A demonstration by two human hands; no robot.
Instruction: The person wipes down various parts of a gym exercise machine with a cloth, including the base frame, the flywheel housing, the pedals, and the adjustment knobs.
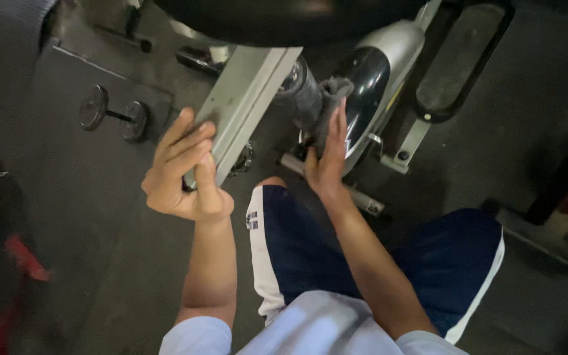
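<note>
My left hand [182, 174] grips the lower end of a grey metal beam [248, 98] that slopes up to the right under a black padded seat [277, 16]. My right hand [328, 158] presses a dark grey cloth [327, 105] against the black and silver housing of an exercise machine [373, 72]. The fingers of that hand lie flat along the cloth. My knees in dark blue shorts with white trim [297, 250] are below both hands.
A small dumbbell [113, 113] lies on the dark rubber floor at the left. The machine's black foot pedal [461, 59] and grey base bar [363, 197] sit to the right. Something red [24, 260] lies at the lower left.
</note>
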